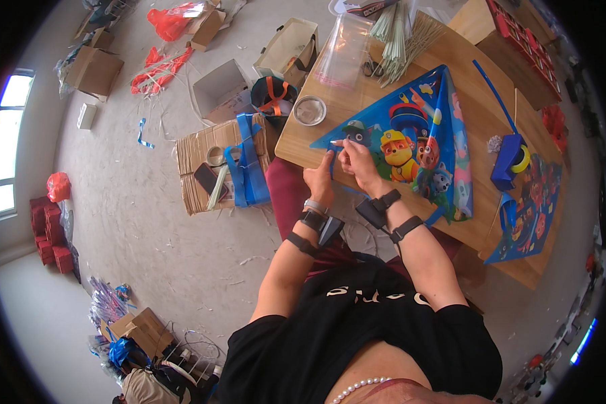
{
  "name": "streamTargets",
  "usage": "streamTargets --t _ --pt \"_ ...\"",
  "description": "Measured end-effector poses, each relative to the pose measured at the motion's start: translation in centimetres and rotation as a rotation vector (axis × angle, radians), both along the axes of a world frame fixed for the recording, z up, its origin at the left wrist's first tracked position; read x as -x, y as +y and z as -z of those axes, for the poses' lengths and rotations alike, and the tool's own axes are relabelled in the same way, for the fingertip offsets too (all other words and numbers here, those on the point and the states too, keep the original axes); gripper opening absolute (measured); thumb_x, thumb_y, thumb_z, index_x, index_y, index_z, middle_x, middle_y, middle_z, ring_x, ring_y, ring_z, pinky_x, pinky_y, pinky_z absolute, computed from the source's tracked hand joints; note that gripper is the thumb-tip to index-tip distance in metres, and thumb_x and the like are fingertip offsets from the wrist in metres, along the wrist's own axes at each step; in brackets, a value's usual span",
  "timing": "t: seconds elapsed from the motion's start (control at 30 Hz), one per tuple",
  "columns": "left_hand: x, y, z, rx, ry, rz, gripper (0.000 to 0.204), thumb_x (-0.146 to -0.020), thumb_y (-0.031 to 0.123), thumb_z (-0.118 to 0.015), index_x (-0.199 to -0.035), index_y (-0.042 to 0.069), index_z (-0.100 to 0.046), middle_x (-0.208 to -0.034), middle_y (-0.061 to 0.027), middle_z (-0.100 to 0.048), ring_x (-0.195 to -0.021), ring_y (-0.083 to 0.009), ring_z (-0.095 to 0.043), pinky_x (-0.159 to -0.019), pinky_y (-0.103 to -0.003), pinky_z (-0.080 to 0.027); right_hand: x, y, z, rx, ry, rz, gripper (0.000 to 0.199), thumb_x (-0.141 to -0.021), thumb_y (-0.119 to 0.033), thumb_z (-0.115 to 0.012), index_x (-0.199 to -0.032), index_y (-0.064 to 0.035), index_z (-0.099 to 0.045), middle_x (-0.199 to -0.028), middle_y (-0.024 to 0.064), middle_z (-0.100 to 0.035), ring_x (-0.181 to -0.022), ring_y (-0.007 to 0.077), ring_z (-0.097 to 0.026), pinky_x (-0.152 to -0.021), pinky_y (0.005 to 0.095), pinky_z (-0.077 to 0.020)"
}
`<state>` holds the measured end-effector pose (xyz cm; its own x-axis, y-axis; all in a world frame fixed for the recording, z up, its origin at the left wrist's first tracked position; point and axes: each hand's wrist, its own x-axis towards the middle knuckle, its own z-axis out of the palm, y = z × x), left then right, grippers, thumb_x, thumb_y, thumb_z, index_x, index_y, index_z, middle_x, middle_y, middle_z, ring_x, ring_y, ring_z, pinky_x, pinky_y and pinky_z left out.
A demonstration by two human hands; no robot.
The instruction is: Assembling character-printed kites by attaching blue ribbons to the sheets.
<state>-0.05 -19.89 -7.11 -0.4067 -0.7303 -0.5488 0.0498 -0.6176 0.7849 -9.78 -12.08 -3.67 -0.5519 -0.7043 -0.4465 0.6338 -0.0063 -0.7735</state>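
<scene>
A blue kite (400,138) printed with cartoon dogs lies on the wooden table, its pointed left corner by the table's near edge. My left hand (318,183) is closed at that corner, thumb up against the blue edge; its other fingers are mostly hidden. Just to its right, my right hand (358,163) is pinched closed over the same corner. A small pale tip shows at its fingertips, too small to name. Beyond both hands stands a roll of clear tape (310,110).
Thin pale sticks (400,40), scissors (372,68) and clear plastic bags (343,50) lie at the table's far side. A blue tape dispenser (508,161) and another printed kite (535,209) are on the right. Left of the table, a cardboard box (192,151) bears a phone (209,180).
</scene>
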Motion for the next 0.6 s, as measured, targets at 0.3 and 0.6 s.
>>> streamTargets --t 0.3,0.6 --pt "-0.2 -0.3 0.8 -0.029 0.044 0.009 0.047 -0.080 0.014 -0.085 -0.117 0.000 -0.060 -0.107 -0.0056 -0.067 -0.094 -0.0149 -0.062 -0.083 -0.030 -0.048 -0.9 -0.9 -1.3 -0.174 0.064 0.021 0.035 -0.109 -0.028 -0.038 -0.120 -0.0009 -0.058 -0.064 -0.0001 -0.048 -0.045 0.0057 -0.036 -0.040 0.0213 -0.0292" --pt "1.1 0.1 -0.2 -0.008 0.023 -0.079 0.056 -0.076 0.016 -0.088 -0.118 -0.002 -0.057 -0.112 -0.0080 -0.065 -0.097 -0.0171 -0.062 -0.085 -0.032 -0.049 -1.1 -1.0 -1.3 -0.232 0.130 0.037 0.035 -0.109 -0.026 -0.038 -0.122 -0.0005 -0.058 -0.062 0.0006 -0.049 -0.045 0.0059 -0.037 -0.040 0.0217 -0.0304"
